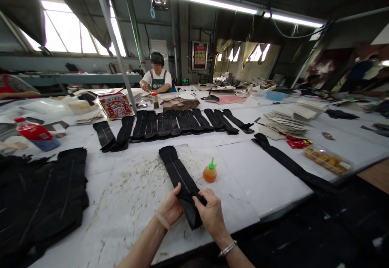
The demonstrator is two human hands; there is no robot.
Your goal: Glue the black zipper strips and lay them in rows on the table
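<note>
Cloth (174, 169), black and folded into a long piece with a pale line down its middle, lies slantwise on the white-topped desk (240, 154), its near end between two hands. The left hand (172, 206) grasps its left edge, thumb on top; the right hand (212, 209) pinches the right edge lower down, fingers bent. This piece seems to be partway through its handling, since the near end looks unsettled while the far end lies flat.

Just beside it on the right stands a round bottle (210, 173) of orange liquid with a green spout, touched by neither hand. Beyond, a row of similar black pieces (170, 124) lies side by side, and a broad black pile (57, 191) with pale lines fills the left. Another long black piece (282, 158) lies to the right. Which of these are finished and which are waiting cannot be told, so only the held one is plainly in progress. Farther off, a person (158, 77) works across the desk.
</note>
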